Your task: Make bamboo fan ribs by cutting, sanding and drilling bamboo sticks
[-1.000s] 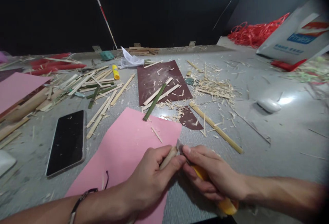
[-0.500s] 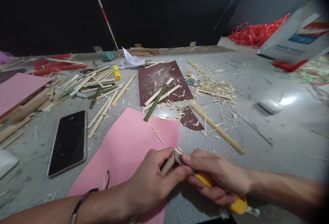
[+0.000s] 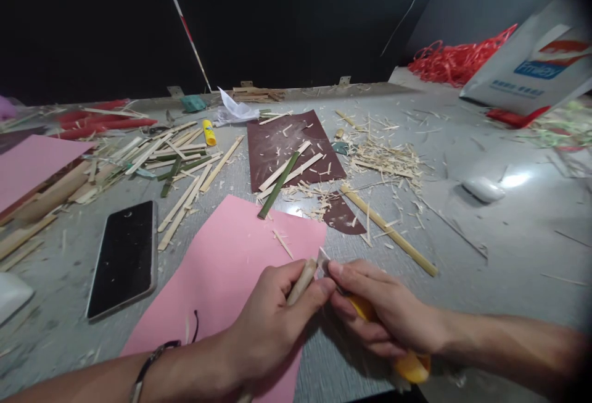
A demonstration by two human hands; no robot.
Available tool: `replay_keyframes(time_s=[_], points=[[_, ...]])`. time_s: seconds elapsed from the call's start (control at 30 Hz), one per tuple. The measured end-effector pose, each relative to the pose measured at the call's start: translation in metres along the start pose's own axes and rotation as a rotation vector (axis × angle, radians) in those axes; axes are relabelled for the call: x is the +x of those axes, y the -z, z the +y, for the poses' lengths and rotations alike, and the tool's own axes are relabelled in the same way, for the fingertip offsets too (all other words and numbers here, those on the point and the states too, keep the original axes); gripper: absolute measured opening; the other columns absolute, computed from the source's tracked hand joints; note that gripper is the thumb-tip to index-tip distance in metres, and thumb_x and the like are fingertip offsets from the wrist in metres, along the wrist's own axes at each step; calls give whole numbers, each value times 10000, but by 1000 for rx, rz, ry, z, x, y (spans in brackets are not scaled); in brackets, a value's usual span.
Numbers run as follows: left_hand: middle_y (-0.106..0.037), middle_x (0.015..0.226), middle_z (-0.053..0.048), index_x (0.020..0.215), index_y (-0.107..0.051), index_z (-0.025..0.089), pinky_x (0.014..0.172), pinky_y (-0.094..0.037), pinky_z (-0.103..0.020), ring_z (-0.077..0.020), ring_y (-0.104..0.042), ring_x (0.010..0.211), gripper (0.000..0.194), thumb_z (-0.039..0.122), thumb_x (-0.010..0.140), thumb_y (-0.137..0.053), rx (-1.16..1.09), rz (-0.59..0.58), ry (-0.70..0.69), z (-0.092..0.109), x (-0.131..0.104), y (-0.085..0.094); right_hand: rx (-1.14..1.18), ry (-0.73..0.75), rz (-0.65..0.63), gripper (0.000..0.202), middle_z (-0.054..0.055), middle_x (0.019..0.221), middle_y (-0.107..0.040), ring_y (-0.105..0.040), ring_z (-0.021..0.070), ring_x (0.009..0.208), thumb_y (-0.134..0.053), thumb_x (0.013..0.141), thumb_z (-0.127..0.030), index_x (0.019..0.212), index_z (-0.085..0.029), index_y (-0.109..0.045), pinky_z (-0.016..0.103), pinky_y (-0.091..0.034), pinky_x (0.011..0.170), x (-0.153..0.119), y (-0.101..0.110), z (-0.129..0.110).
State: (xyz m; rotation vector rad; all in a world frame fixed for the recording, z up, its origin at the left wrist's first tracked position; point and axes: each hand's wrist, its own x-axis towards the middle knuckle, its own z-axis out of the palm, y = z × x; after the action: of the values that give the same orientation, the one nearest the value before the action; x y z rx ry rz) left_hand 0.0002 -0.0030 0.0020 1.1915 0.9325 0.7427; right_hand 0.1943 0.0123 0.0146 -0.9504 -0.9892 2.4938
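My left hand (image 3: 277, 319) is wrapped round a pale bamboo stick (image 3: 302, 282), whose end pokes up between thumb and forefinger. My right hand (image 3: 383, 310) grips a yellow-handled utility knife (image 3: 411, 367); its short blade (image 3: 322, 260) sits right beside the stick's tip. Whether the edge touches the wood I cannot tell. Both hands are close together over the front edge of a pink sheet (image 3: 226, 255). Fingers hide most of the handle and the middle of the stick.
A black phone (image 3: 123, 261) lies left of the pink sheet. Bamboo strips (image 3: 185, 205), a yellow glue stick (image 3: 209, 132) and brown sandpaper (image 3: 296, 125) lie beyond. Shavings (image 3: 388, 159), a long bamboo strip (image 3: 391, 230), a white mouse (image 3: 483, 190) and a white bag (image 3: 531, 70) are to the right.
The knife and my right hand have shifted slightly up and left, the blade now standing just off the stick's tip. The stick points more upright in my left hand.
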Motion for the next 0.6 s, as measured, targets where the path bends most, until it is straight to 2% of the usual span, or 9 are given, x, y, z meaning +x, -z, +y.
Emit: replay_keyframes(time_s=[0.2,0.3,0.4,0.47,0.6], points=[[-344,665,69,753,-453,195,543,-265,-262,-100,-284,611,371,436,993,-602,50,-69,-22,3,0,4,-53,3,-52,537,-128,415,-308,-177,41,307,-457,1007,-689,763,-211,-471,144,-217,294,-6,12,-12],[-304,661,77,753,-421,206,527,-244,-267,-100,-258,598,365,416,1003,-584,50,-102,-3,2,-1,5,-88,159,34,424,-126,450,-365,-235,41,316,-573,995,-591,825,-214,-480,139,-234,306,-4,17,-18],[-299,682,67,752,-406,208,543,-247,-281,-108,-262,617,373,428,1026,-534,109,-121,3,1,-2,6,-162,319,169,314,-135,483,-400,-282,35,342,-702,953,-476,984,-217,-527,122,-256,333,-1,19,-20],[-314,701,57,768,-422,205,565,-258,-293,-115,-278,638,379,458,1038,-503,150,-149,4,1,-3,6,-206,328,204,336,-135,501,-415,-293,32,347,-735,933,-463,1061,-213,-550,123,-260,331,1,18,-19],[-341,729,42,809,-455,198,586,-262,-305,-124,-292,662,405,514,1060,-426,178,-200,18,1,-3,7,-263,304,201,374,-106,564,-470,-313,25,357,-779,884,-477,1001,-176,-588,144,-271,320,3,15,-17]])
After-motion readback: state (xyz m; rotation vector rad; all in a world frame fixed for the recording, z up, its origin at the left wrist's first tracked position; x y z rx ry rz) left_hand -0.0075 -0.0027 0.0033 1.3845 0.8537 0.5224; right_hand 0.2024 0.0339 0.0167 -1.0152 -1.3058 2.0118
